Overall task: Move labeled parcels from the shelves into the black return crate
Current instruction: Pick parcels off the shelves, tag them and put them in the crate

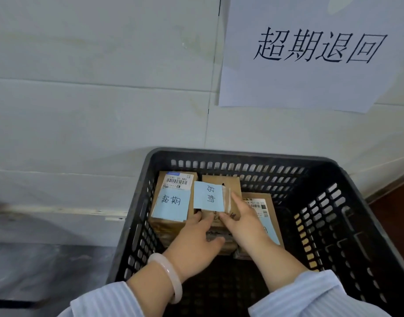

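The black return crate (333, 225) stands against a white wall, and both my hands reach into it. Three cardboard parcels lie inside. The left parcel (171, 223) carries a blue handwritten note and a barcode label. The middle parcel (221, 181) has a blue note on its top. My left hand (196, 241) holds its near left edge and my right hand (242, 220) grips its right side. The right parcel (265, 202) lies partly hidden under my right hand, with a barcode label showing.
A white paper sign (310, 53) with handwritten characters hangs on the wall above the crate. The crate's near half shows its dark floor (219, 282). A brown floor strip (393, 202) lies to the right of the crate. A pale bangle (169, 273) circles my left wrist.
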Tool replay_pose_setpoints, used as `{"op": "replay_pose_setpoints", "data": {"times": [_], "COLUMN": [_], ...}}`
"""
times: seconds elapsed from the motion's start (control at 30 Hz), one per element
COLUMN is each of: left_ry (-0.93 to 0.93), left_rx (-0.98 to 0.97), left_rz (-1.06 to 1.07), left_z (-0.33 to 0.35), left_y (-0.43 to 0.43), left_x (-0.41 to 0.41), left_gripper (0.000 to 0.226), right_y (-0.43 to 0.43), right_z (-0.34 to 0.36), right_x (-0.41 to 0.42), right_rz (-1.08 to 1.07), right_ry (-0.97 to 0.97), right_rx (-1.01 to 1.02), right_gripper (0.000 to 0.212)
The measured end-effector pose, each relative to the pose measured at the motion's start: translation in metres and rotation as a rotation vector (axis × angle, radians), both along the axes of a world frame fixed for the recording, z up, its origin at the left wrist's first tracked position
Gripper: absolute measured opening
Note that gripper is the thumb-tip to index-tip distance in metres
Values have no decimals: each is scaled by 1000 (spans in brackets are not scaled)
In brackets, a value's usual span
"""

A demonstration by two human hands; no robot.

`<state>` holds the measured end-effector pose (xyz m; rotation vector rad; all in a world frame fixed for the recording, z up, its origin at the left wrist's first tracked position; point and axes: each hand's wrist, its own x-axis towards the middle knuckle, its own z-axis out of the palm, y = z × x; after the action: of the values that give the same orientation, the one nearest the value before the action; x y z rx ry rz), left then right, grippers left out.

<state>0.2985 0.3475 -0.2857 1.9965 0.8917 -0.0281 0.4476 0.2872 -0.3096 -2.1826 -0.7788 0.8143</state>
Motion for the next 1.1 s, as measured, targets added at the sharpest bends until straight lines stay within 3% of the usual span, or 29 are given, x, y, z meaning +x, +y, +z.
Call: {"op": "replay_pose_setpoints", "data": {"times": [0.2, 0.43, 0.57, 0.7, 0.9, 1.1], "left_ry": [-13, -37, -122, -182, -381, -616], "left_rx": [108, 338, 507, 697, 761, 800], "left_rz": [16, 10, -23, -116, -246, -570], "left_z": [16, 46, 65, 74, 83, 101], "left_y": [1, -11, -32, -48, -62, -116], "left_x": [-6, -7, 6, 11, 8, 7], "left_gripper": [61, 58, 62, 64, 61, 69], "right_y": [-11, -63, -89, -110, -162, -252], "right_z": [25, 69, 86, 96, 111, 126], "right_x": [8, 13, 7, -8, -54, -128], "right_rz": [65, 250, 262, 203, -9, -265], "right_ry": [-60, -496, -625, -723, -837, -861], "right_rx": [-48, 53, 37, 25, -3, -181], "right_gripper": [74, 74, 79, 83, 86, 89]}}
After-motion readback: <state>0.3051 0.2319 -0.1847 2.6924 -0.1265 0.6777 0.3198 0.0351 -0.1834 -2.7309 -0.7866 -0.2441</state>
